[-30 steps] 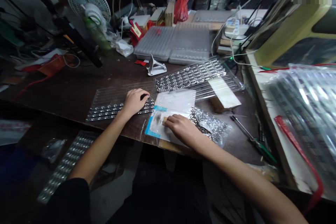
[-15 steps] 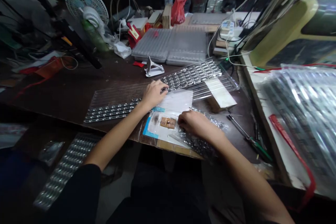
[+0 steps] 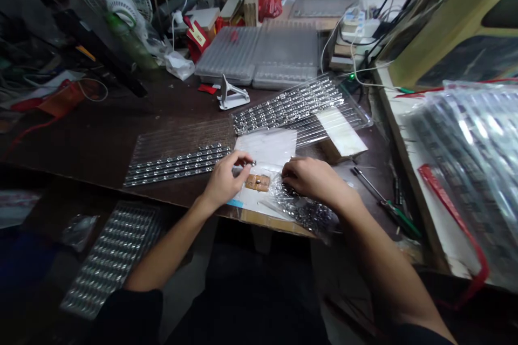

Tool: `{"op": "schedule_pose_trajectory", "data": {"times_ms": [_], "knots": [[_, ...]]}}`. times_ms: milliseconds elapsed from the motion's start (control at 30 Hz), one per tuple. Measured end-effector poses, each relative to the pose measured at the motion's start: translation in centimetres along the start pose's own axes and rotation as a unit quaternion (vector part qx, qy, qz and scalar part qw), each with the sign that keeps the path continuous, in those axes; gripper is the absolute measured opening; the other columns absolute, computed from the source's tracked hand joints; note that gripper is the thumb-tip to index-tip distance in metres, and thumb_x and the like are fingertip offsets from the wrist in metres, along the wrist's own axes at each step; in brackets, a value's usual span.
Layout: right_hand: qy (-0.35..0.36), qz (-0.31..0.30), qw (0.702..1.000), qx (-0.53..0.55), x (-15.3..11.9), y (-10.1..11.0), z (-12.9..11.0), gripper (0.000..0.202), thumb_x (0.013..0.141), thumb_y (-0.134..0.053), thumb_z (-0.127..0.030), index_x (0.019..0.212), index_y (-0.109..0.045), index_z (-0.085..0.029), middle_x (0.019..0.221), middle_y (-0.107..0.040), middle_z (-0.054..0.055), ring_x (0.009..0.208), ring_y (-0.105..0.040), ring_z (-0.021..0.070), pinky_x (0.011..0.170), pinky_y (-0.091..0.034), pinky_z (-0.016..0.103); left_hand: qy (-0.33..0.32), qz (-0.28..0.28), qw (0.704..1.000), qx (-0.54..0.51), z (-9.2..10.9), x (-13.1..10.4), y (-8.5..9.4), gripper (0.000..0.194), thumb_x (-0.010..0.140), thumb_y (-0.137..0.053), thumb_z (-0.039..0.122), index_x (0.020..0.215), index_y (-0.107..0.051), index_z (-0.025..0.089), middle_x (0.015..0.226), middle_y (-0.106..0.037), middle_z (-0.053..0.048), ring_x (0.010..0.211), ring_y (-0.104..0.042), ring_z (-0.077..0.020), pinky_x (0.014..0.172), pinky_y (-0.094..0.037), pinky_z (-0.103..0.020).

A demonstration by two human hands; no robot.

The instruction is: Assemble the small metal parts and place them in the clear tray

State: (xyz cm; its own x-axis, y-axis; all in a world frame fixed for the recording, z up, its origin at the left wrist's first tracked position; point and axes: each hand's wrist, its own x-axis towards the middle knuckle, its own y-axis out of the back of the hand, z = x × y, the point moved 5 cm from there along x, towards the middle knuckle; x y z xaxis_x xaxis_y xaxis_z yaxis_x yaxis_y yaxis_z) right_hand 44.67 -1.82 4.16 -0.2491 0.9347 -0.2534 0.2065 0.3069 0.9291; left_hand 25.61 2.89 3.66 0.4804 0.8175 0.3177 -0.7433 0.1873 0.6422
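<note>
My left hand (image 3: 225, 178) is closed in a pinch on a small metal part (image 3: 253, 163), just above a brown fixture (image 3: 257, 183) on a white sheet. Beside the fixture, my right hand (image 3: 309, 177) has its fingers curled down at a clear bag of small metal parts (image 3: 297, 202); what its fingertips hold is hidden. A clear tray holding rows of metal rods (image 3: 174, 166) lies to the left. Behind the hands, another tray of metal rods (image 3: 289, 105) sits at an angle.
A white-topped block (image 3: 342, 132) and a green-handled screwdriver (image 3: 388, 205) are at the right. Clear trays (image 3: 285, 54) and a small white stand (image 3: 233, 95) are farther back. Stacked trays (image 3: 477, 156) stand at the far right.
My left hand has come back from the rear tray toward the fixture and now pinches a small part. My right hand stays at the bag. The view has shifted slightly.
</note>
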Motion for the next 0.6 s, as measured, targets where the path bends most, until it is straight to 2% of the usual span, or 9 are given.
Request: {"op": "schedule_pose_trajectory", "data": {"times_ms": [100, 167, 300, 467, 600], "knots": [[0.004, 0.000, 1.000, 0.003, 0.2, -0.2, -0.2, 0.017, 0.089, -0.062, -0.028, 0.096, -0.075, -0.020, 0.100, -0.075, 0.011, 0.087, -0.068, 0.0238, 0.066, -0.042, 0.027, 0.037, -0.006, 0.999, -0.032, -0.8, -2.8, -0.8, 0.012, 0.090, -0.055, 0.019, 0.097, -0.065, 0.018, 0.098, -0.071, -0.005, 0.089, -0.066, -0.0166, 0.080, -0.051, -0.027], [0.003, -0.010, 1.000, 0.004, 0.3, -0.5, -0.4, 0.016, 0.088, -0.063, -0.029, 0.095, -0.075, -0.021, 0.097, -0.075, 0.010, 0.086, -0.069, 0.0246, 0.065, -0.042, 0.028, 0.048, -0.007, 0.997, -0.052, -1.4, -3.6, -1.4, 0.012, 0.090, -0.058, 0.022, 0.098, -0.066, 0.018, 0.099, -0.072, -0.005, 0.089, -0.067, -0.0168, 0.081, -0.052, -0.027], [0.000, -0.024, 1.000, 0.003, 0.4, -0.8, -0.5, 0.014, 0.087, -0.064, -0.025, 0.093, -0.076, -0.023, 0.094, -0.076, 0.008, 0.084, -0.070, 0.0247, 0.064, -0.041, 0.028, 0.059, -0.019, 0.996, -0.067, -1.8, -3.6, -1.9, 0.010, 0.088, -0.065, 0.023, 0.096, -0.069, 0.019, 0.095, -0.073, -0.004, 0.085, -0.068, -0.0170, 0.079, -0.052, -0.027], [0.005, -0.021, 1.000, -0.007, 0.3, -1.2, -0.5, 0.017, 0.084, -0.061, -0.018, 0.088, -0.077, -0.023, 0.088, -0.076, 0.009, 0.079, -0.070, 0.0258, 0.059, -0.039, 0.028, 0.040, -0.030, 0.998, -0.046, -1.4, -3.6, -1.8, 0.009, 0.088, -0.065, 0.020, 0.095, -0.070, 0.019, 0.098, -0.075, -0.005, 0.092, -0.069, -0.0197, 0.083, -0.052, -0.030], [0.052, 0.022, 0.995, 0.086, 0.4, -0.8, -0.4, 0.016, 0.086, -0.063, -0.017, 0.093, -0.077, -0.021, 0.092, -0.077, 0.007, 0.081, -0.070, 0.0207, 0.068, -0.045, 0.025, 0.023, -0.024, 0.999, -0.032, -1.3, -3.8, -1.8, 0.009, 0.089, -0.064, 0.019, 0.095, -0.070, 0.019, 0.096, -0.074, -0.005, 0.092, -0.069, -0.0201, 0.084, -0.052, -0.031]]}}
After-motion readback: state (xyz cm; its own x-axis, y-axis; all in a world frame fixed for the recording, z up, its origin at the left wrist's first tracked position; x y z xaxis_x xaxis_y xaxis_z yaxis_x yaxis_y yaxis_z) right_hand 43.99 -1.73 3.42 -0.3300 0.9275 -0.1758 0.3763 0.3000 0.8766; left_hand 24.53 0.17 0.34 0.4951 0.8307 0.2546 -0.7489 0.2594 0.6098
